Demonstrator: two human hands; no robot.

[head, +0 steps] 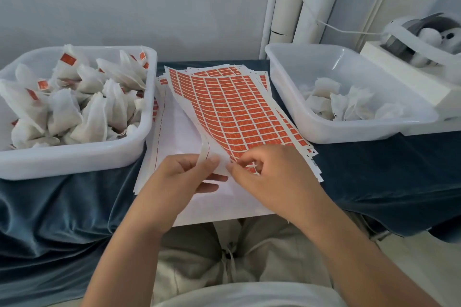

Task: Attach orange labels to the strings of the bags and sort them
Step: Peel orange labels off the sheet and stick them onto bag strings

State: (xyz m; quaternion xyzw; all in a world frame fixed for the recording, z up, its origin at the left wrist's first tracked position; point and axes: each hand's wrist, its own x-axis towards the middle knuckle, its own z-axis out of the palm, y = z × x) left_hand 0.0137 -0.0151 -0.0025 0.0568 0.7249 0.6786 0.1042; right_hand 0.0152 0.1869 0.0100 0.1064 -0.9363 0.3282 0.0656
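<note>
Both hands are busy at the near end of the top sheet (239, 112) of orange labels, which lies on a stack of others in the middle of the bench (374, 182). Its long axis runs away from the person and slants to the far left, so the corner being worked is the one closest to the body. The left hand (184, 172) has its thumb and fingers curled on a white strip (204, 149) of the sheet's lifted edge, and the paper curls up there. The right hand (262, 169) pinches at the near corner just beside it, fingertips close together. I cannot tell whether a single label has come free yet.

The plain bags (349, 104) sit in the right bin (349, 134), up and to the right of the hands, so the right hand is the nearer one for fetching the next bag. The left bin (74, 159) is heaped with tagged bags (74, 104) showing orange and lies on the left hand's side, which looks to be where finished ones go. My guess is that a label is being peeled, and the reach to the right bin comes after
</note>
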